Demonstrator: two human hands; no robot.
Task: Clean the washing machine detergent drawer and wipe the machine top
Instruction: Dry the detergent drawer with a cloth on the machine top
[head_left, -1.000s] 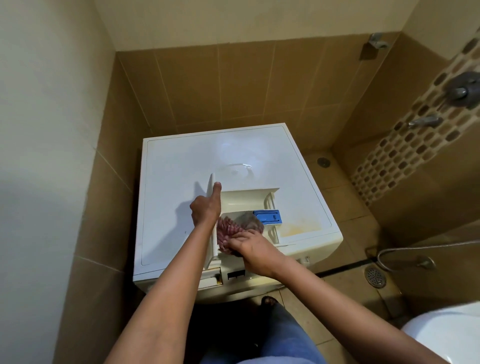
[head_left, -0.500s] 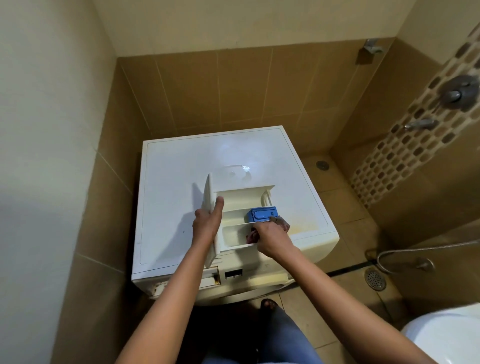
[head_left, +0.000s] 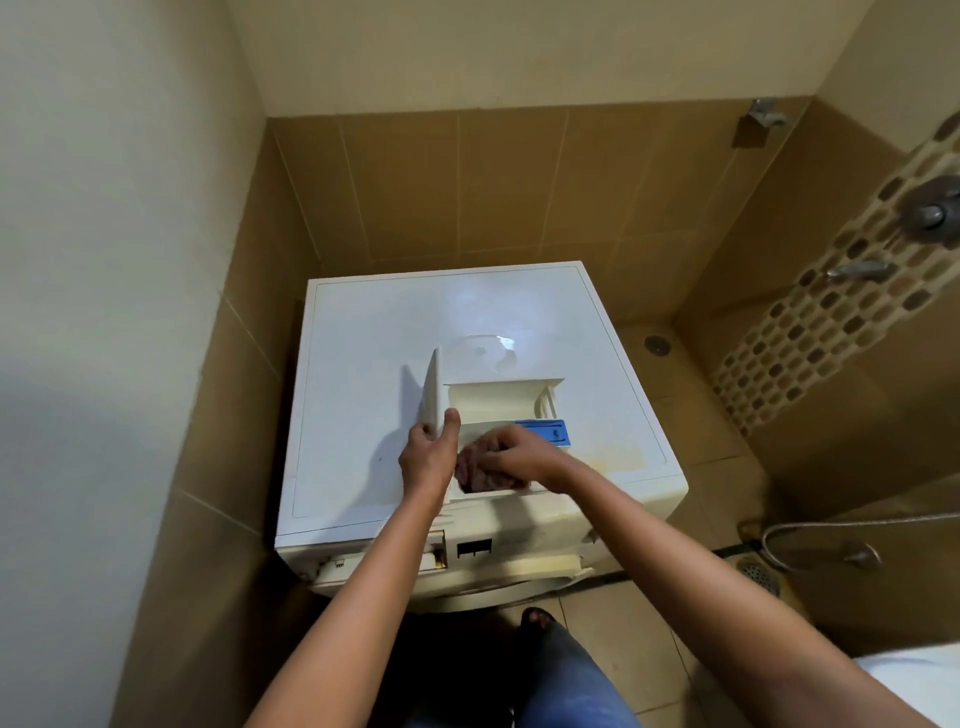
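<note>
Your left hand (head_left: 428, 460) grips the upright front panel (head_left: 432, 395) of the detergent drawer (head_left: 493, 402). The fingers wrap round the panel's outer face and the thumb points up along its inner edge. The drawer is out of the machine and lies on the washing machine top (head_left: 389, 322), with its open compartments stretching away to the right of your left thumb.

Your right hand (head_left: 519, 457) is closed round a bunched pinkish cloth (head_left: 470, 475), knuckles up, and presses it down into the drawer compartment nearest you. The cloth bulges out to the left of your right fingers and nearly reaches your left palm. Whether it touches the palm cannot be told.

Just beyond your right knuckles sits the blue insert (head_left: 545, 432), in the drawer's middle section. Further beyond it the pale rear compartment lies open and nothing is in it. To the right of your right wrist a yellowish stain (head_left: 618, 462) marks the lid near its front right corner.

Below both forearms, on the machine's front, a dark opening (head_left: 439, 553) shows under your left arm, with a small dark display (head_left: 474, 547) beside it.

Well off to the right of your right arm, a shower hose (head_left: 831, 522) loops above a floor drain (head_left: 758, 571) on the tiled floor
</note>
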